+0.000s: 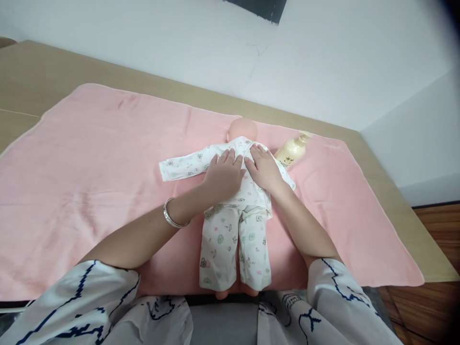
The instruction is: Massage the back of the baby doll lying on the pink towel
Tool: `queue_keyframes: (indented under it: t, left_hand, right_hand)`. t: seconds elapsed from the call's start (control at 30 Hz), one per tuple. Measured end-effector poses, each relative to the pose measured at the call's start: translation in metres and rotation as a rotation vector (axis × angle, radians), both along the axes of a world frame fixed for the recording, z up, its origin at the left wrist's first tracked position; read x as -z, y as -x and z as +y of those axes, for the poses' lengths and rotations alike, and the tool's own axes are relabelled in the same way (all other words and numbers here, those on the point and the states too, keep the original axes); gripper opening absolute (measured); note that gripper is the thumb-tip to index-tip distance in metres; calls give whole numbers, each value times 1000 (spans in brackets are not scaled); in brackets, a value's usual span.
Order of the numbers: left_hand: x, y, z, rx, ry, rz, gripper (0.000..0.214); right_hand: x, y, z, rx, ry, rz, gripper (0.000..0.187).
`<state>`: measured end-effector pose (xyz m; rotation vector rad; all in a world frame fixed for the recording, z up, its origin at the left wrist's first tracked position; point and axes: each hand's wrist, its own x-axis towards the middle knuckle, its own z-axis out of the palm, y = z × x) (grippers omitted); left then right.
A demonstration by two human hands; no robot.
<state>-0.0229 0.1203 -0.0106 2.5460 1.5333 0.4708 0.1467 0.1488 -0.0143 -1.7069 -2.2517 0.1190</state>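
Observation:
A baby doll (242, 129) lies on a pink blanket (118, 191), its head toward the wall and its feet at the near edge. It wears a white printed long-sleeved top (192, 164) and matching printed trousers (220, 244). My left hand (225, 175) rests flat on the left side of the top, fingers stretched out. On the right side of the chest lies my right hand (264, 167), its fingers also extended. Beside the doll's right-hand sleeve, a pale yellow pump bottle (292, 149) lies tilted on the blanket. Both palms cover part of the top.
The blanket covers most of a wooden table (381, 177), whose far edge meets a white wall (143, 43). A dark panel (262, 8) hangs on the wall. Brown wooden flooring (438, 235) shows at the right.

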Motion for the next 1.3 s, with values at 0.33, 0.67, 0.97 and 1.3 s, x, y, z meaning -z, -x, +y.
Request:
queue_keyframes:
  t: [0.33, 0.67, 0.97, 1.3]
  left_hand:
    - [16, 7, 24, -62, -63, -87, 57]
    - [24, 3, 25, -63, -95, -128, 57]
    - [15, 0, 11, -20, -58, -147, 53]
    - [11, 17, 40, 57, 44, -163, 56]
  right_hand:
    - [-4, 25, -34, 57, -172, -77, 46]
    - [10, 5, 0, 13, -43, 97, 61]
    - [10, -1, 5, -17, -7, 111, 63]
    - [-9, 28, -34, 66, -33, -61, 59]
